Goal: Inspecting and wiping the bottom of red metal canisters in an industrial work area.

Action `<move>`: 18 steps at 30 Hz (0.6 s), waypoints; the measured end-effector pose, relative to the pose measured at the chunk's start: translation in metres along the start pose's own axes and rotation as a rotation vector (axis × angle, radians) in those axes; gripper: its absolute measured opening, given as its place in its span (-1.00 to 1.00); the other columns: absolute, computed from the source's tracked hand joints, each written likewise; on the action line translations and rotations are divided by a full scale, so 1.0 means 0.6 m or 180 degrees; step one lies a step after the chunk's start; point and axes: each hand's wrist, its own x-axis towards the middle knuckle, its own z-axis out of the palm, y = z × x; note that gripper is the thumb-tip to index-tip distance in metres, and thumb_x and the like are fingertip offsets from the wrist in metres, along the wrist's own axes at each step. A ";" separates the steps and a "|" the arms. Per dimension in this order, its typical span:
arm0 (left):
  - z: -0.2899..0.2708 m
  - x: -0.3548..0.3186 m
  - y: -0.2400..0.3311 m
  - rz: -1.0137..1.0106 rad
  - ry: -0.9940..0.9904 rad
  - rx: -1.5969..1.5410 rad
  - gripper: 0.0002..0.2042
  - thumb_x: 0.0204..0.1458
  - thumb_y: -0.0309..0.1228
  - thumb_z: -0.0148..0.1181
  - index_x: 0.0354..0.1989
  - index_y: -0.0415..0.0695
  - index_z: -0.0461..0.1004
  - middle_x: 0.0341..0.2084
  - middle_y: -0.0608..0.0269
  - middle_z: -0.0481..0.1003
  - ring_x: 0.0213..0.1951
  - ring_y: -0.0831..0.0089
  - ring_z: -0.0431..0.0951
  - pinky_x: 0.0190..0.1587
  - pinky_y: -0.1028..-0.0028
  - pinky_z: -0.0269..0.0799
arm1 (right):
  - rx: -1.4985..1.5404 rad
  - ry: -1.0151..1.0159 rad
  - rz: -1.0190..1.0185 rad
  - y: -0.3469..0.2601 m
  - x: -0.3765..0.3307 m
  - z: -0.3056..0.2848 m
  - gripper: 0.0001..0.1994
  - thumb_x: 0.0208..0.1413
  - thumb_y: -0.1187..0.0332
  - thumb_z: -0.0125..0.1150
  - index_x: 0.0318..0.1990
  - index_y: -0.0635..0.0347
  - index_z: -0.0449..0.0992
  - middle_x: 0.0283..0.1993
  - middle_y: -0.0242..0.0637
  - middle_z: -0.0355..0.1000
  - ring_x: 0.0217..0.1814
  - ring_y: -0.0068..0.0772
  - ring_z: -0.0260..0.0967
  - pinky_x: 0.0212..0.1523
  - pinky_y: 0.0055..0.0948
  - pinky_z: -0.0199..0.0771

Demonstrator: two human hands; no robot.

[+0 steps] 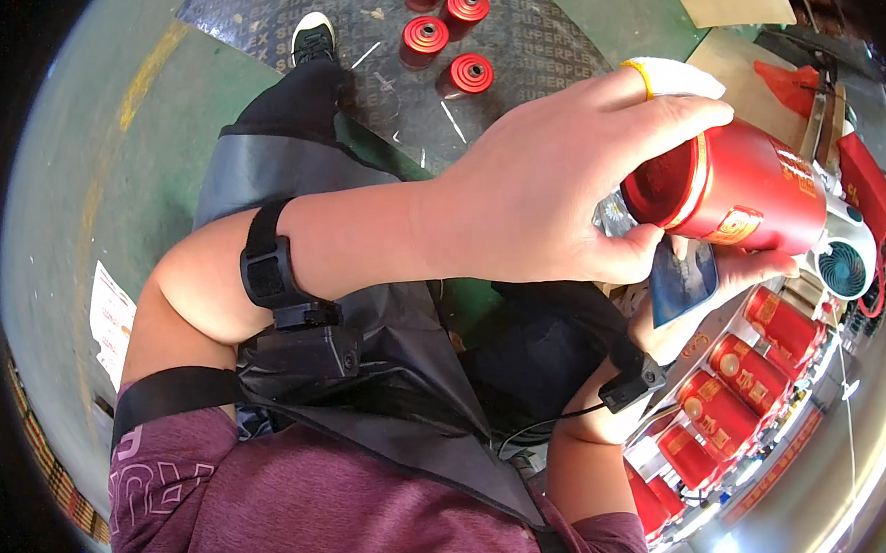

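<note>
A shiny red cylindrical can (759, 185) with gold markings lies tilted on its side between my hands. My left hand (548, 186) reaches across and grips its near end, thumb below and fingers above. One left finger wears a white cover with a yellow edge (683, 78). Beneath the can, my right hand (738, 271) supports it, with fingertips showing along its lower side. A dark blue flat piece (686, 284) lies against the right palm; its kind and how it is held are unclear.
Several red cans (424, 39) stand on a dark printed board on the green floor ahead. More red containers (715, 407) line up at the right. A grey-white fan (845, 265) sits just beyond the held can. An orange-red bag (787, 86) lies at the far right.
</note>
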 end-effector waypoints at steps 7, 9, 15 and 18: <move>0.010 -0.002 -0.012 -0.0249 0.0072 -0.0847 -0.29 -0.12 -0.42 0.40 0.31 -0.17 0.33 0.13 0.02 0.46 0.11 0.13 0.52 0.15 0.25 0.47 | 0.1402 -0.0431 0.0815 0.012 0.050 -0.055 0.00 -0.06 -0.38 0.40 0.43 0.06 0.23 0.41 -0.18 0.29 0.43 -0.06 0.26 0.43 0.15 0.31; 0.016 -0.002 -0.012 -0.0430 0.0109 -0.1201 -0.29 -0.12 -0.41 0.40 0.30 -0.20 0.33 0.08 0.01 0.49 0.09 0.17 0.55 0.15 0.28 0.47 | 0.1460 -0.0401 0.0812 0.011 0.049 -0.061 0.05 -0.12 -0.39 0.44 0.41 0.08 0.24 0.40 -0.16 0.30 0.42 -0.02 0.27 0.43 0.18 0.30; 0.014 -0.004 0.003 -0.1029 0.0156 -0.1810 -0.30 -0.13 -0.38 0.42 0.23 -0.38 0.31 -0.03 -0.03 0.56 0.06 0.29 0.60 0.19 0.33 0.47 | 0.1891 -0.0608 0.0767 0.007 0.029 -0.056 0.11 -0.15 -0.40 0.45 0.44 0.13 0.20 0.44 -0.12 0.27 0.44 0.03 0.24 0.46 0.24 0.22; 0.013 -0.002 0.000 -0.0983 0.0089 -0.1848 -0.30 -0.13 -0.38 0.42 0.21 -0.41 0.31 -0.03 -0.03 0.57 0.06 0.32 0.60 0.19 0.35 0.47 | 0.1417 -0.0266 0.0597 0.010 0.029 -0.060 0.11 -0.16 -0.37 0.49 0.45 0.14 0.20 0.44 -0.12 0.27 0.45 0.03 0.23 0.47 0.23 0.21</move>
